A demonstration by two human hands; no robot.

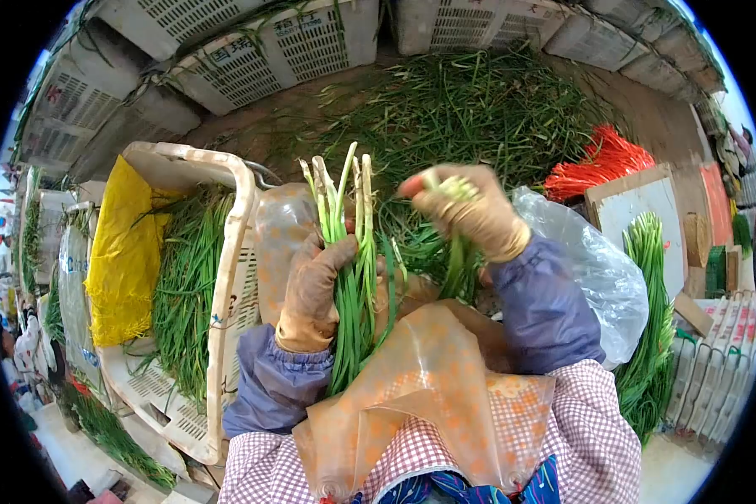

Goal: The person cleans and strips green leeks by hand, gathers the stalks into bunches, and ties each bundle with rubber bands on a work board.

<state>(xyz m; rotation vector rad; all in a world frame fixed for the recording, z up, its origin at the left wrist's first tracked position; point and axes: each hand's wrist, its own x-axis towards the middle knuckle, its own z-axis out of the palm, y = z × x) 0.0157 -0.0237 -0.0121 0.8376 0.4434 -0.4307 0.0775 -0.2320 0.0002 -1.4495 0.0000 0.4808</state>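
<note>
My left hand (315,286), in a brown glove, is wrapped round a loose bunch of garlic chives (349,277). Their pale stem ends point up, some with dry brown sheaths, and the green blades hang down over my lap. To the right, my right hand (470,210), also gloved, is closed round a smaller bunch of garlic chives (455,189), its whitish ends showing above the fist. This hand is slightly blurred. A translucent apron (420,370) with orange spots covers my lap below both hands.
On my left stands a white crate (239,227) holding chives (189,286) and a yellow sack (126,252). Leaf scraps (479,101) litter the floor ahead. Red ties (601,164), a clear plastic bag (588,269) and a chive bundle (647,319) lie right. More crates (260,55) line the back.
</note>
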